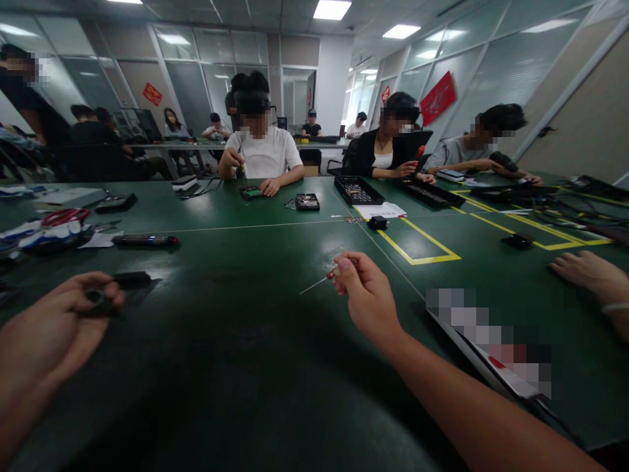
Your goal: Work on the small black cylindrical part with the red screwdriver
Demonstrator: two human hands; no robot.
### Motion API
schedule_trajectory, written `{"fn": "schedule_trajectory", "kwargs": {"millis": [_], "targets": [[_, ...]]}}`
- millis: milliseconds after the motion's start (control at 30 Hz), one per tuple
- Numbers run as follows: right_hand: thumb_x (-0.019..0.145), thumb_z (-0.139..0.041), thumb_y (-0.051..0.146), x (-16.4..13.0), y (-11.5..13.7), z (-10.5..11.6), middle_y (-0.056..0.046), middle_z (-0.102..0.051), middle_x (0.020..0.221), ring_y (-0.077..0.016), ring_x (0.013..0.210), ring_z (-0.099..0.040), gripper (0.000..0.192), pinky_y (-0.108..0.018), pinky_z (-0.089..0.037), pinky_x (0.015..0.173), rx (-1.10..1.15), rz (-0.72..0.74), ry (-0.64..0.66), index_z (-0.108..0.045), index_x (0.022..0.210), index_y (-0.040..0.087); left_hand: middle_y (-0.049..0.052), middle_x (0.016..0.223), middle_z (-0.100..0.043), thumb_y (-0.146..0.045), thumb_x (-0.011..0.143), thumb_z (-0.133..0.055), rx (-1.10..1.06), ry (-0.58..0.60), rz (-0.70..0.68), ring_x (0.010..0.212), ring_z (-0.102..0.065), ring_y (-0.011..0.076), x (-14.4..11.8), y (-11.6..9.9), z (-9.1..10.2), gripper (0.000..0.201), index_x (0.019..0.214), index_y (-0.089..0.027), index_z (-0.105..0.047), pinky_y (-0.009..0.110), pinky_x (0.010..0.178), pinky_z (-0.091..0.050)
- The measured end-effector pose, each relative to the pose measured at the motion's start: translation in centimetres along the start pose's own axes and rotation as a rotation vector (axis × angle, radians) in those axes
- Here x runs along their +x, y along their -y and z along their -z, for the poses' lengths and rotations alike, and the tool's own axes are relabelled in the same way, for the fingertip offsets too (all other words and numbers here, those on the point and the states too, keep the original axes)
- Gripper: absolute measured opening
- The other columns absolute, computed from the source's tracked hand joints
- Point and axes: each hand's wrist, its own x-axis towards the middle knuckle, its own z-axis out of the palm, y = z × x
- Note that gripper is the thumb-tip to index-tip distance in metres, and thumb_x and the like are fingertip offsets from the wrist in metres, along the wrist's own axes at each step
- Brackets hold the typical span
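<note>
My left hand (59, 321) is at the lower left over the dark green table (255, 275), its fingers closed on a small dark ring-shaped part (98, 301). A flat black piece (132, 280) lies on the table just beyond that hand. My right hand (366, 295) is raised near the middle and pinches a thin screwdriver (322, 282) with a red handle; its metal tip points left, above the table.
A co-worker's hand (587, 272) rests at the right edge. People sit across the table with phones (307, 201), black trays (358, 190) and tools. A black pen-like tool (145, 240), red scissors (63, 216), yellow tape lines (417, 246) and a flat device (491, 354) lie around.
</note>
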Motion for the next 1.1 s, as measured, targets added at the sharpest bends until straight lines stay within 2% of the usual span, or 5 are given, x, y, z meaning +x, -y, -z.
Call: {"fn": "schedule_trajectory", "kwargs": {"millis": [100, 300, 433, 633, 1100], "targets": [[0.098, -0.058, 0.044, 0.0, 0.1, 0.1, 0.003, -0.062, 0.071, -0.0121, 0.055, -0.053, 0.022, -0.027, -0.043, 0.052, -0.019, -0.027, 0.003, -0.064, 0.097, 0.023, 0.002, 0.074, -0.055, 0.006, 0.060, -0.042, -0.098, 0.177, 0.051, 0.072, -0.053, 0.0115, -1.1, 1.7, -4.0, 0.033, 0.081, -0.013, -0.059, 0.016, 0.061, -0.047], [0.092, -0.066, 0.037, 0.0, 0.0, 0.0, 0.000, -0.066, 0.081, -0.0158, 0.069, -0.060, 0.017, -0.031, -0.050, 0.062, -0.065, 0.003, -0.027, -0.063, 0.103, 0.024, 0.005, 0.080, -0.054, -0.013, 0.066, -0.055, -0.213, 0.625, 0.089, 0.075, -0.052, 0.0168, -5.3, 4.4, -12.2, 0.020, 0.085, -0.014, -0.062, 0.026, 0.065, -0.046], [0.094, -0.060, 0.036, 0.2, 0.1, 0.1, -0.002, -0.068, 0.087, -0.0169, 0.072, -0.063, 0.020, -0.033, -0.052, 0.066, -0.079, 0.023, -0.044, -0.063, 0.110, 0.024, 0.003, 0.092, -0.056, -0.009, 0.061, -0.060, -0.193, 0.775, 0.028, 0.085, -0.054, 0.0162, -7.5, 6.0, -15.1, 0.042, 0.102, -0.016, -0.059, 0.029, 0.077, -0.045], [0.094, -0.064, 0.042, 0.1, 0.3, 0.4, -0.001, -0.070, 0.081, -0.0164, 0.068, -0.061, 0.022, -0.032, -0.048, 0.063, -0.162, 0.009, -0.052, -0.069, 0.104, 0.023, 0.003, 0.099, -0.060, -0.016, 0.076, -0.067, 0.090, 0.872, -0.210, 0.095, -0.059, 0.0193, -7.6, 8.8, -15.5, 0.031, 0.104, -0.019, -0.053, 0.036, 0.091, -0.045], [0.101, -0.057, 0.041, -1.2, 0.6, -0.2, -0.001, -0.072, 0.084, -0.0177, 0.076, -0.070, 0.017, -0.035, -0.057, 0.072, -0.027, 0.091, 0.007, -0.063, 0.105, 0.025, 0.006, 0.113, -0.065, -0.022, 0.082, -0.071, 0.169, 0.922, -0.343, 0.107, -0.061, 0.0241, -6.4, 10.8, -15.1, 0.036, 0.118, -0.022, -0.064, 0.041, 0.100, -0.046]]}}
